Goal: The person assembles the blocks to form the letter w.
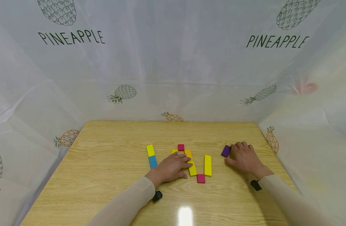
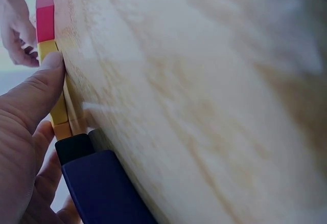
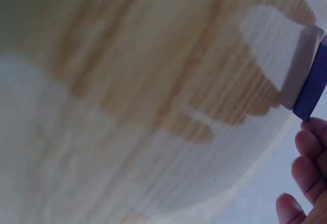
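Note:
My left hand (image 1: 171, 166) lies palm down over a zigzag of flat coloured blocks, fingers extended. Its fingertips touch the orange block (image 1: 188, 154) and the yellow block (image 1: 192, 169) below it; the thumb (image 2: 38, 88) lies beside the row. Another yellow block (image 1: 174, 151) shows partly behind the fingers. In the left wrist view, a dark blue block (image 2: 107, 188) and a dark green one (image 2: 74, 150) stand under the palm, hidden from the head view. My right hand (image 1: 245, 158) rests by a small purple block (image 1: 226, 151), loosely bent index fingertip at its corner, thumb just below.
A red block (image 1: 181, 147) tops the zigzag, another red block (image 1: 201, 178) sits at its lower bend, and a yellow block (image 1: 208, 165) rises right of that. Left of my hand, a yellow block (image 1: 150, 150) meets a blue one (image 1: 152, 162). A pineapple-print curtain (image 1: 173, 62) encloses the wooden table (image 1: 105, 175).

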`<move>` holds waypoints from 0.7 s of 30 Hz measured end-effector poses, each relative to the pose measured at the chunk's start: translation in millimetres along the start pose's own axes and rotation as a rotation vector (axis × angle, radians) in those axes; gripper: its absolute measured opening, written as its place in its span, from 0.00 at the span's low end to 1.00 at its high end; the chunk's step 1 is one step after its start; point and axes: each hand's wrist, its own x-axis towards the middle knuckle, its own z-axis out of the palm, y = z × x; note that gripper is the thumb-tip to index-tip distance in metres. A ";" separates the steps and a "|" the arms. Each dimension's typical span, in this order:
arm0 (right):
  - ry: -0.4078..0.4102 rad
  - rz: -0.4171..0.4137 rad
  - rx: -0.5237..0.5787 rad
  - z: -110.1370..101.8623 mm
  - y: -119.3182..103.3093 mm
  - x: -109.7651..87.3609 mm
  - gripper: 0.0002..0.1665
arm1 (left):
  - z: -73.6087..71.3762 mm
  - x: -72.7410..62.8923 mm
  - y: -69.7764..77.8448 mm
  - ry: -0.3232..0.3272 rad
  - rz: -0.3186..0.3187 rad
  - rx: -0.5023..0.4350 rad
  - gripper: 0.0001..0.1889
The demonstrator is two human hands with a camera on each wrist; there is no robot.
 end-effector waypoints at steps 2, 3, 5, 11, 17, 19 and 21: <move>-0.007 0.003 0.004 0.7 0.3 1.0 0.37 | -0.2 -0.1 0.3 0.000 -0.002 0.000 0.30; -0.009 0.004 0.004 1.2 0.6 1.5 0.37 | 0.0 -0.1 0.3 0.000 -0.002 0.001 0.30; -0.011 0.008 0.008 2.2 1.0 2.3 0.36 | 0.5 0.1 0.3 0.002 0.000 0.002 0.30; 0.006 0.013 0.033 4.7 1.6 5.5 0.35 | 1.7 0.8 0.0 0.008 0.004 0.003 0.30; 0.081 -0.045 0.047 7.5 -0.8 11.4 0.34 | 2.9 1.0 -0.6 0.009 -0.001 -0.003 0.30; 0.098 -0.068 0.050 8.0 -2.6 15.3 0.34 | 2.8 0.8 -0.7 0.010 0.000 -0.006 0.30; 0.098 -0.087 0.053 7.7 -5.3 20.4 0.34 | 2.7 0.6 -1.1 0.011 0.003 -0.004 0.30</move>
